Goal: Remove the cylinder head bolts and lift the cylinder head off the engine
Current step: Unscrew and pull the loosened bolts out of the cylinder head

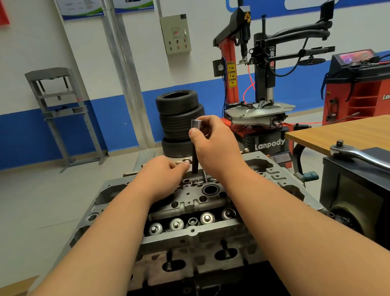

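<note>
We are gripping a silver cylindrical socket (197, 124) in our right hand (215, 143), thumb and curled fingers closing round it above the engine. A black straight shaft (194, 162) is hanging from the socket, upright, and its lower end is reaching the far part of the grey cast-metal cylinder head (189, 202). Whether the tip is sitting in a bolt, we cannot tell.

Our left hand (163, 174) is resting on the far part of the head just beside the shaft. Its fingers are curled, and the fingertips are pinching a shiny round-headed bolt (185, 161).

The cylinder head is sitting on the engine directly below us, between our two forearms. Along its near row we are counting four polished round valve caps (176, 224), with one splined bolt head (192, 221) lying between the second and third. On the near face, two dark bolts (169, 260) are standing in oval openings.

To our right, one chrome ratchet wrench (364, 156) is lying on top of a black box (358, 192), near a light wooden table (353, 134). Beyond the engine one stack of black tyres (179, 116) is standing; we cannot count them surely. One red and black tyre changer (255, 95) is standing beside the stack, one red wheel balancer (368, 90) further right, and one grey metal press frame (63, 112) against the blue and white wall.
</note>
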